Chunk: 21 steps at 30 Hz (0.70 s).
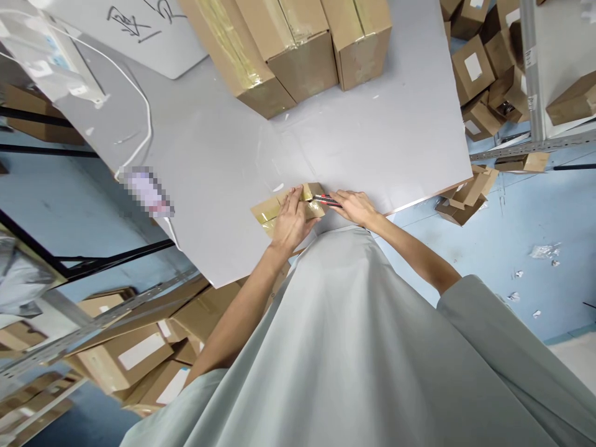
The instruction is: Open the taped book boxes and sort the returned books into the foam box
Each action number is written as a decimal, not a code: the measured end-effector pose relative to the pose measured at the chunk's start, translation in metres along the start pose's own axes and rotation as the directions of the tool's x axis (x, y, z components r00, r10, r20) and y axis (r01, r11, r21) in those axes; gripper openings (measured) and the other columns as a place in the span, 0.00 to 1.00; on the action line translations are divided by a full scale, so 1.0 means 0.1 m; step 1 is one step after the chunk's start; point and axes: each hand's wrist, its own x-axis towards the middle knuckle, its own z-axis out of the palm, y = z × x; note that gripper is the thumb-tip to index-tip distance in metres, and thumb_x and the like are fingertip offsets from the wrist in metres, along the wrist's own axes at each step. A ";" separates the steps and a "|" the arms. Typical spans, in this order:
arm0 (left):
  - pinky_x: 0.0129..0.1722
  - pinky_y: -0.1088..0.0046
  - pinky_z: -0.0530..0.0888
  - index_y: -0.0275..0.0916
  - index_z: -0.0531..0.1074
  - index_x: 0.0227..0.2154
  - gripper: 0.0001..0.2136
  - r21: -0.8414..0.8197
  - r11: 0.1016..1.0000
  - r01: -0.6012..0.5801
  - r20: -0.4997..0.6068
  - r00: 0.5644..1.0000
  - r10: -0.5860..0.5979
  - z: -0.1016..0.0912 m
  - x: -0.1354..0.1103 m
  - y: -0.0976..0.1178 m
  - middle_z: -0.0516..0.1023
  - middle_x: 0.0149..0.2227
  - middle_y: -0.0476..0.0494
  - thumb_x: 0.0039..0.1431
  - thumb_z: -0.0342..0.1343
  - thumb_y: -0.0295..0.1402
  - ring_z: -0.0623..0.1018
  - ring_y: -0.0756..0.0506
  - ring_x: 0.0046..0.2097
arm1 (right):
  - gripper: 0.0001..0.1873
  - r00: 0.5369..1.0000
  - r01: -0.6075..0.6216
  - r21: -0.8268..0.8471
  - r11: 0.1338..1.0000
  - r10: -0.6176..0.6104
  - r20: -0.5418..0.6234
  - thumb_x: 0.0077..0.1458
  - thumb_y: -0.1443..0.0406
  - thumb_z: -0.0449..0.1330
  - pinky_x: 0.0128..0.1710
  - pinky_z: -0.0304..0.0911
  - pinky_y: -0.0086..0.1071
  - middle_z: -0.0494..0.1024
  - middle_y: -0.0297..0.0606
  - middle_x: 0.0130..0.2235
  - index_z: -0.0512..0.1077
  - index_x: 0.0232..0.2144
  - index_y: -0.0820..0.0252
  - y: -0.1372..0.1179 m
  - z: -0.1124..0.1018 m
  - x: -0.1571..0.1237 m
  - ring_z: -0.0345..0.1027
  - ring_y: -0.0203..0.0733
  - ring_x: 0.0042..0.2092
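Observation:
Near the front edge of the grey table point(395, 136) lies a small cardboard box point(264, 213) with shiny yellowish tape along it. My left hand point(290, 222) grips the box from above, its fingers across the top and the thumb on the near side, hiding the middle. In my right hand point(354, 206) is a red and black box cutter point(328, 200), pointing left. The cutter's tip meets the right end of the box at the taped seam; how deep the blade sits cannot be made out.
Three long taped cartons point(302, 65) stand side by side at the table's far side. A white container point(135, 37) with handwriting is at the far left, near a white cable point(148, 112). Shelves and piles of cartons point(472, 68) flank the table; litter point(544, 251) lies on the blue floor.

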 end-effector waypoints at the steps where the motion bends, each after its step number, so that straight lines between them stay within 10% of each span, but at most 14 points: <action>1: 0.79 0.35 0.58 0.35 0.69 0.64 0.27 -0.006 1.000 0.001 0.004 1.000 -0.001 0.00 -0.01 0.01 0.56 0.79 0.22 0.67 0.65 0.40 0.55 0.26 0.81 | 0.26 1.000 0.000 0.000 1.000 0.000 0.010 0.80 0.55 0.49 0.48 0.69 0.40 0.81 0.51 0.61 0.68 0.70 0.59 0.00 0.00 -0.01 0.77 0.56 0.56; 14: 0.79 0.37 0.59 0.35 0.72 0.58 0.19 -0.055 0.998 -0.015 -0.002 1.000 0.014 0.05 -0.01 0.06 0.58 0.79 0.22 0.69 0.64 0.38 0.56 0.28 0.81 | 0.24 0.986 -0.154 0.176 0.972 0.162 -0.034 0.77 0.54 0.55 0.50 0.73 0.39 0.84 0.47 0.59 0.73 0.68 0.54 -0.01 0.44 -0.52 0.81 0.54 0.55; 21: 0.78 0.41 0.61 0.35 0.64 0.70 0.32 -0.138 0.990 -0.038 -0.057 0.998 0.030 0.00 -0.12 0.10 0.59 0.78 0.22 0.70 0.64 0.43 0.59 0.30 0.81 | 0.23 0.851 -0.345 0.636 0.691 0.516 -0.098 0.74 0.47 0.56 0.43 0.79 0.41 0.87 0.44 0.45 0.73 0.54 0.58 -0.17 0.66 -0.50 0.85 0.50 0.41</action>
